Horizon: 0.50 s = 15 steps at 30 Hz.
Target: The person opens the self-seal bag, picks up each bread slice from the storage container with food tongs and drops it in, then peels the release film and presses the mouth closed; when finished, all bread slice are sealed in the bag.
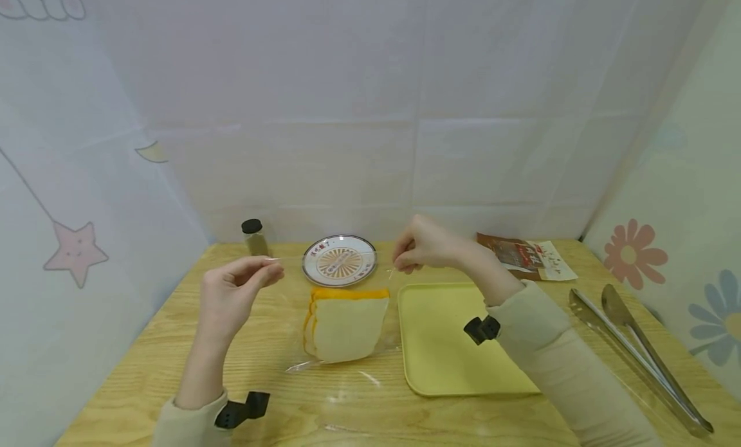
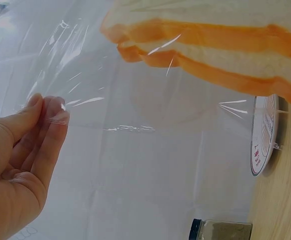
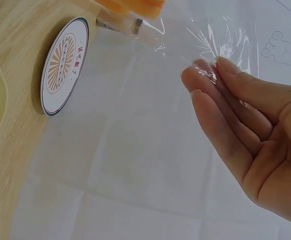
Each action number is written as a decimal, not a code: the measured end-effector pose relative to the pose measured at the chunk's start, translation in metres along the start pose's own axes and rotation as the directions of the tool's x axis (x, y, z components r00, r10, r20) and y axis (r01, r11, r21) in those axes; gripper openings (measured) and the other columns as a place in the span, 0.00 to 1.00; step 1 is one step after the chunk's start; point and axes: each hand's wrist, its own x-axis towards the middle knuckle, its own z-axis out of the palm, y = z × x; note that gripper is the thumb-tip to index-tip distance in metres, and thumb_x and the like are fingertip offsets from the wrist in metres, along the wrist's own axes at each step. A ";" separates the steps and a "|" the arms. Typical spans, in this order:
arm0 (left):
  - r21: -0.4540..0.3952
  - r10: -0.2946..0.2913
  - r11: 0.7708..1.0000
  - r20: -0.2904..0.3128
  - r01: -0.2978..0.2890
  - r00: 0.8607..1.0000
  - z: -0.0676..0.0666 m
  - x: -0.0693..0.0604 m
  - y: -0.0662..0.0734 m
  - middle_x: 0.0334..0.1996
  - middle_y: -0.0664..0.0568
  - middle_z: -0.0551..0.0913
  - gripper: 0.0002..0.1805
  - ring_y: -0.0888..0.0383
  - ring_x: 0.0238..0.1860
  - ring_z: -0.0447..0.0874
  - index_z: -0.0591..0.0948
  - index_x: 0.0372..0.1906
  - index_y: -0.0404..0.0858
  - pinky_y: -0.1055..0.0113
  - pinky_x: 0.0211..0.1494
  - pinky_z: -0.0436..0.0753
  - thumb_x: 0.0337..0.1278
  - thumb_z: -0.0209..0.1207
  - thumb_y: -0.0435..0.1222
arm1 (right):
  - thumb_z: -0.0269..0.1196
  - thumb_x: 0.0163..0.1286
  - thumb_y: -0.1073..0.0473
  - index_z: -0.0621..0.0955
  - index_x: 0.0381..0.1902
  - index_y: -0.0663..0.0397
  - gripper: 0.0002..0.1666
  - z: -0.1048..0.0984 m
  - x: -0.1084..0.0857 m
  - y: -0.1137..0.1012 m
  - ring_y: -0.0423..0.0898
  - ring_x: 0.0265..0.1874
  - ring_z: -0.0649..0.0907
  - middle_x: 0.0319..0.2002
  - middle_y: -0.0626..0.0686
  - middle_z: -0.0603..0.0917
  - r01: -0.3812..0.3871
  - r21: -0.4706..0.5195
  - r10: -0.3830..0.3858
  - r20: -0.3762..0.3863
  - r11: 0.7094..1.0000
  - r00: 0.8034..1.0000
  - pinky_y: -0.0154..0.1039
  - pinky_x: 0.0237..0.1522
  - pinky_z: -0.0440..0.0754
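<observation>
My left hand point(image 1: 234, 292) pinches one upper corner of a clear plastic bag point(image 1: 299, 367) between thumb and fingertips. At the opposite corner, my right hand point(image 1: 425, 244) pinches the film too, creasing it in the right wrist view. Stretched between both hands, the film point(image 2: 130, 128) shows shiny wrinkles in the left wrist view. Bread slices point(image 1: 350, 328) with orange crusts show through the plastic, below and between the hands. Whether their lower edge touches the table cannot be made out.
Behind the bread lies a round patterned plate point(image 1: 339, 260). A black-capped jar point(image 1: 255, 238) stands at the back left. A yellow tray point(image 1: 440, 370) lies under the right forearm. Farther right are a brown-and-white food packet point(image 1: 529, 257) and metal tongs point(image 1: 642, 357).
</observation>
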 end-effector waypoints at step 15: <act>-0.197 -0.077 0.979 -0.078 0.061 0.994 0.001 0.001 -0.005 0.26 0.59 0.88 0.08 0.62 0.29 0.88 0.81 0.34 0.19 0.68 0.37 0.86 0.51 0.63 0.24 | 0.64 0.62 0.65 0.84 0.36 0.69 0.09 0.035 -0.011 0.030 0.47 0.29 0.87 0.32 0.64 0.87 0.136 0.444 0.056 -0.392 0.886 0.918 0.42 0.35 0.88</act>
